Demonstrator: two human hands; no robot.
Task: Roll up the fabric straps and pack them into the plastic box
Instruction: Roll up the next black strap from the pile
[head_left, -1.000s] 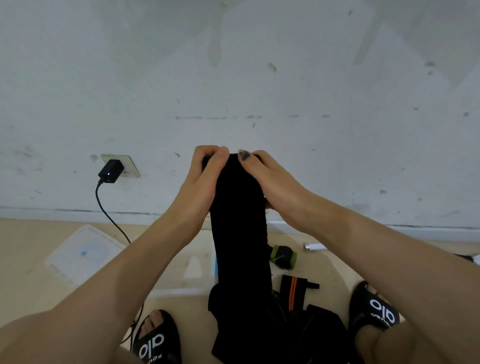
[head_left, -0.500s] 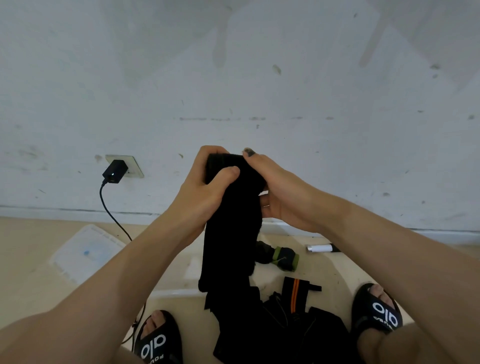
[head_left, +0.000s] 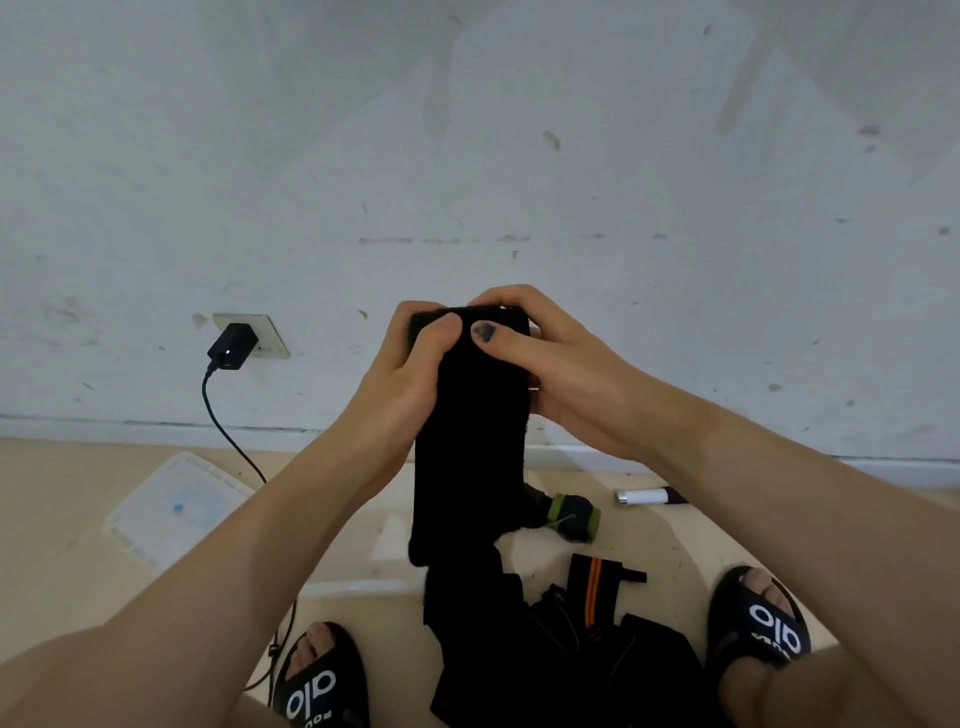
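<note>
Head view looked down past two bare forearms toward a scuffed white wall (head_left: 519, 156). The left hand (head_left: 400, 379) and the right hand (head_left: 561, 374) gripped the top of a wide black strap (head_left: 470, 441), fingers curled round its rolled upper end and both thumbs pressed on its near face. How tightly the end was rolled could not be made out, since the fingers covered it. The strap hung down the middle and its lower end merged with a dark pile of straps (head_left: 561, 654) on the floor, where single pieces were hard to tell apart; one with an orange stripe (head_left: 592, 587) stood out. A rolled strap with a green edge (head_left: 571, 517) lay just right of the hanging one, partly behind it. The clear plastic box (head_left: 384, 540) sat on the floor behind the left forearm and the strap, mostly hidden. Its lid (head_left: 171, 512) lay at far left. A charger (head_left: 231, 345) sat in a wall socket, its cable (head_left: 223, 421) running down behind the left arm. A white tube (head_left: 644, 496) lay near the wall at right. Two black sandals (head_left: 319, 680) were cut off by the near edge.
</note>
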